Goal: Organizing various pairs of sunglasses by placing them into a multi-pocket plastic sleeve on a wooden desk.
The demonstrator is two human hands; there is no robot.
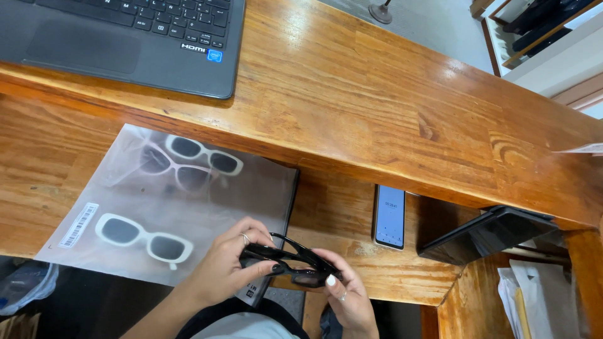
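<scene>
A pair of black sunglasses [294, 258] is held over the lower wooden shelf's front edge. My left hand [227, 263] grips its left side, and my right hand [347, 290] holds its right lens end. Just to the left lies a frosted plastic bag [119, 188] with white-framed sunglasses [143, 237] and two more pale pairs [195, 160] inside.
A dark laptop [125, 44] sits on the upper wooden counter [389, 107]. On the lower shelf, a phone [390, 216] with a lit screen lies flat, and a black tablet or case [487, 235] leans at the right. Papers [540, 295] stand below right.
</scene>
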